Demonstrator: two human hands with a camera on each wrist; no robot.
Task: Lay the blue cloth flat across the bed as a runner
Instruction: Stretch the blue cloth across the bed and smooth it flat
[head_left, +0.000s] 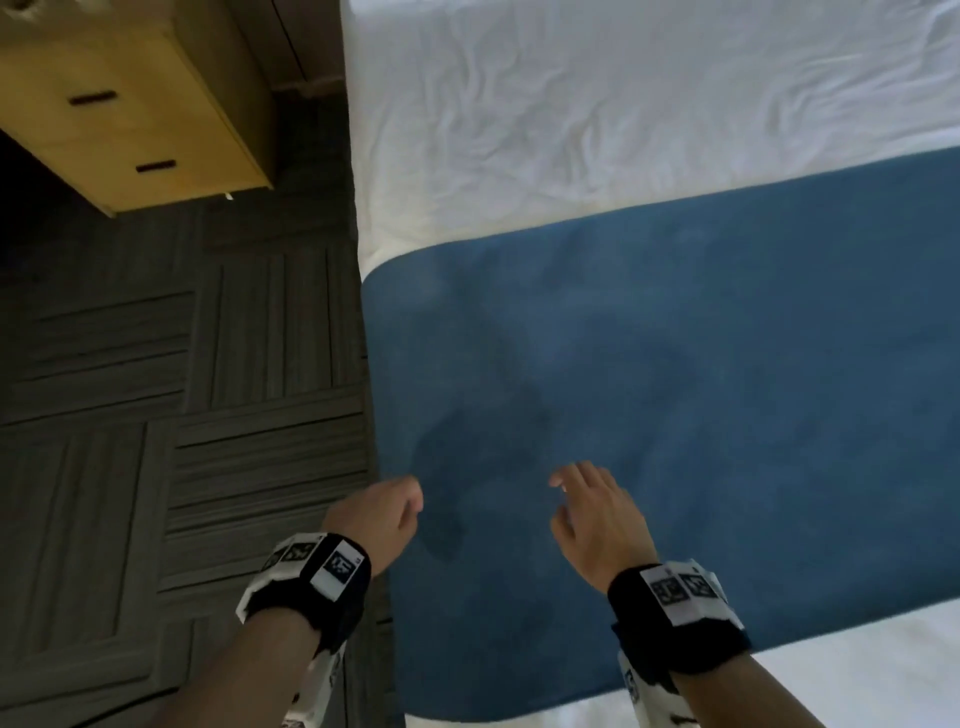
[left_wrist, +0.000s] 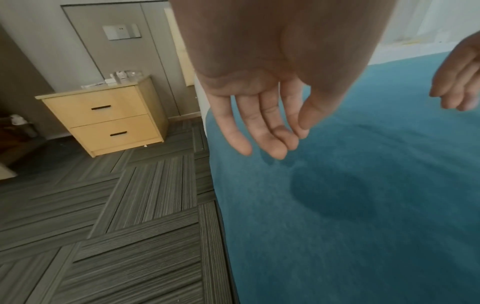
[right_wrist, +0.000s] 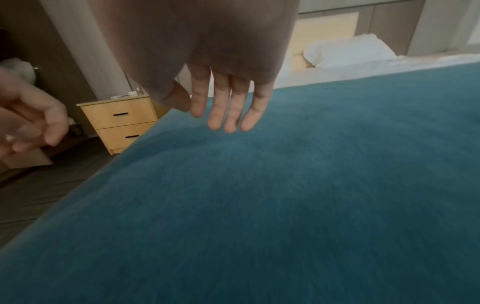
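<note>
The blue cloth (head_left: 701, 389) lies spread across the bed (head_left: 597, 130) as a broad band, running from the bed's left edge toward the right and out of frame. Its surface is a deep teal-blue with a short, velvety nap; it sits flat, with no folds or raised creases visible. The far long edge is straight against the rumpled white sheet. The near long edge is likewise straight, with white bedding showing beyond it at lower right. At the left side of the bed the cloth rounds over the mattress edge and hangs down toward the floor (head_left: 156, 415). Darker patches on the cloth beneath the hands read as shadows.

The left hand (head_left: 382, 514) hovers over the cloth's left edge, holding nothing; the left wrist view shows its fingers (left_wrist: 262, 131) relaxed, slightly curved and close together. The right hand (head_left: 597, 512) hangs above the cloth just beside it, fingers (right_wrist: 228, 111) straight, close-set and empty. Whether either hand touches the cloth cannot be told.

A light wooden two-drawer cabinet (head_left: 135, 119) stands on the floor well apart from the bed.
</note>
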